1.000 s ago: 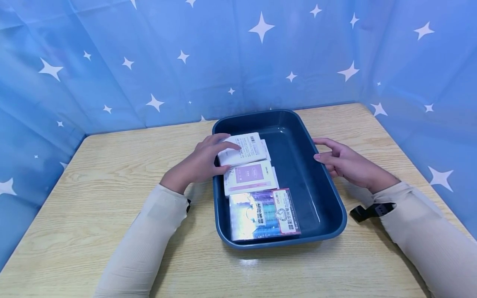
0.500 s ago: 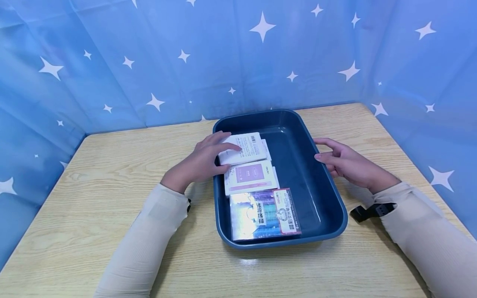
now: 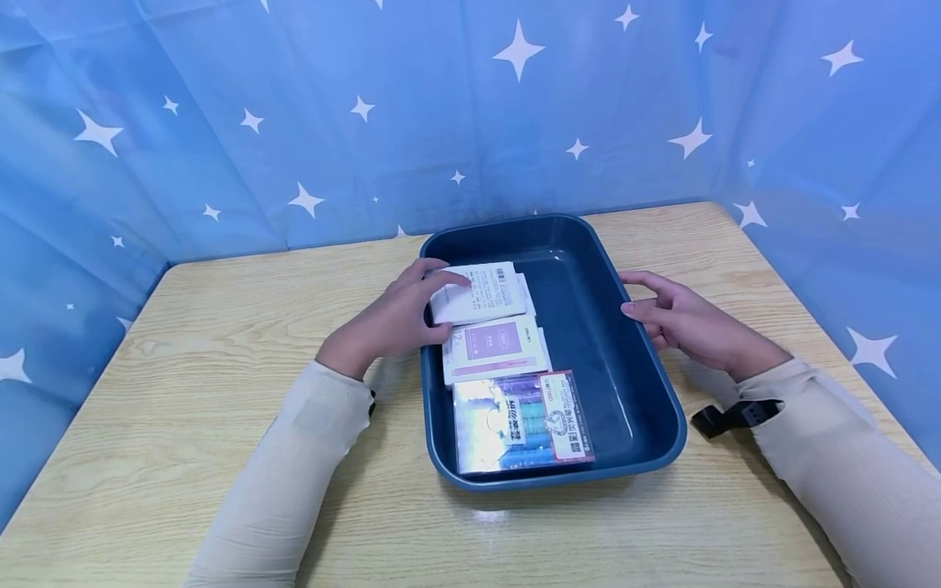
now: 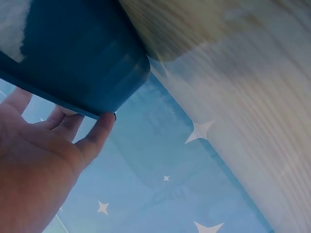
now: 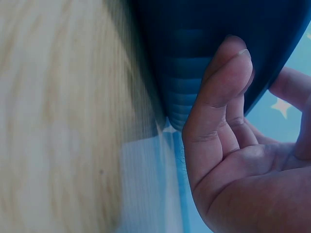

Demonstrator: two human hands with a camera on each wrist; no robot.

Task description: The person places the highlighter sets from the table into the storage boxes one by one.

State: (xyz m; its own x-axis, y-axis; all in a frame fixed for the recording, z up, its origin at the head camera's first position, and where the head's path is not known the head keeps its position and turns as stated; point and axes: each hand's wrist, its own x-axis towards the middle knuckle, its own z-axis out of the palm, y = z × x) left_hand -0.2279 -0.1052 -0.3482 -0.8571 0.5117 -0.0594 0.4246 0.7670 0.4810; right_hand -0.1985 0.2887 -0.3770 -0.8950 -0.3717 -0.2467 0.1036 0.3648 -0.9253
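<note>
A dark blue plastic bin (image 3: 617, 392) stands on the table. My left hand (image 3: 400, 314) reaches over its left rim, fingers spread and loosely bent, the index finger by a white box with printed text and a barcode (image 3: 488, 294). The thumb tip lies near a white box with a pink panel (image 3: 500, 351). In front of these lies a shiny box of pens (image 3: 522, 425) with purple to blue colours. My right hand (image 3: 680, 322) grips the bin's right rim, thumb on top; the right wrist view shows curled fingers (image 5: 214, 97) at the outer wall.
Wood-grain table (image 3: 220, 392) surrounds the bin. A blue curtain with white stars (image 3: 470, 106) hangs behind and at the sides. A black strap (image 3: 735, 416) shows at the right wrist. Partly hidden white packs (image 3: 528, 294) lie under the upper boxes.
My left index finger has drawn back slightly up and left over the white box. The bin, the boxes and my right hand look the same.
</note>
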